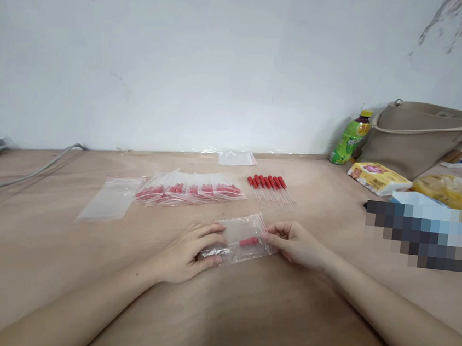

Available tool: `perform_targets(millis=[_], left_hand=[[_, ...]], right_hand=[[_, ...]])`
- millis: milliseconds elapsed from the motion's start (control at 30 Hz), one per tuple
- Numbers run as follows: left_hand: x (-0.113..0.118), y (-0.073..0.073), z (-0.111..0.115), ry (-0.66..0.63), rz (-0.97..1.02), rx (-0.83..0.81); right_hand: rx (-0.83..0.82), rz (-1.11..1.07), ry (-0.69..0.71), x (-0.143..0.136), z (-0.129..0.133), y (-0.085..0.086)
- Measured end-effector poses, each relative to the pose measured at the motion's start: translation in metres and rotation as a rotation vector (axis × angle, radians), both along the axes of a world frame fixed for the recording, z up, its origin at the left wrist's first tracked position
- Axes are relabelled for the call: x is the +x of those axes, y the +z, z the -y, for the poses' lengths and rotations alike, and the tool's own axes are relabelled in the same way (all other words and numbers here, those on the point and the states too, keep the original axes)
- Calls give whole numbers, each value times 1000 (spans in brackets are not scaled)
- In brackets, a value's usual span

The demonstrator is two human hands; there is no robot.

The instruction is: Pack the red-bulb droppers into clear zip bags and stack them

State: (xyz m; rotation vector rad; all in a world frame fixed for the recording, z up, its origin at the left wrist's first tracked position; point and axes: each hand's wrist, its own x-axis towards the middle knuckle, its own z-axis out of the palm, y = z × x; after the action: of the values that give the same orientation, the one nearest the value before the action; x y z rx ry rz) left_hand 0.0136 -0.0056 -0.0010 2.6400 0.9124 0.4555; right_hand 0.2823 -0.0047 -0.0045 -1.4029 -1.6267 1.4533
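Note:
A clear zip-lock bag (pixel 233 254) lies on the table between my hands, with one red-bulbed dropper (pixel 248 241) inside. My left hand (pixel 192 250) rests over the bag's left end, fingers apart and thumb spread below them. At the right end, my right hand (pixel 291 244) pinches the bag by its edge near the red zip line. Behind them, several bagged droppers (pixel 192 190) overlap in a row. To their right, several loose droppers (pixel 269 182) lie side by side, red bulbs towards the wall and thin clear tubes towards me.
Flat zip-lock bags lie at left (pixel 108 198) and by the wall (pixel 237 159). A grey cable (pixel 46 164) crosses the left side. At right stand a green drink bottle (pixel 350 139), a beige bag (pixel 411 140) and a yellow tissue pack (pixel 379 178), near a blurred-out dark object (pixel 422 240).

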Motion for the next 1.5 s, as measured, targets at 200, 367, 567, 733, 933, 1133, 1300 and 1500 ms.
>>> perform_targets(millis=[200,367,567,733,933,1133,1300,1500], left_hand=[[-1,0,-1,8,-26,-35],[-1,3,-2,-12,-97,-23],[-1,1,0,-13,-118,-12],[0,0,0,-17,-120,0],[-1,0,0,-19,-112,-8],[-1,-2,0,-26,-127,16],[-1,-2,-1,-30,-125,34],[-1,-1,-1,-31,-126,39]], right_hand=[[332,319,-190,19,-48,0],[529,725,-335,8,-99,16],[415,814,-426,-24,-134,20],[331,786,-451,-30,-149,18],[279,606,-433,-21,-145,32],[370,77,-385,3,-83,25],[282,-336,-489,17,-33,2],[209,-438,-522,3,-14,-11]])
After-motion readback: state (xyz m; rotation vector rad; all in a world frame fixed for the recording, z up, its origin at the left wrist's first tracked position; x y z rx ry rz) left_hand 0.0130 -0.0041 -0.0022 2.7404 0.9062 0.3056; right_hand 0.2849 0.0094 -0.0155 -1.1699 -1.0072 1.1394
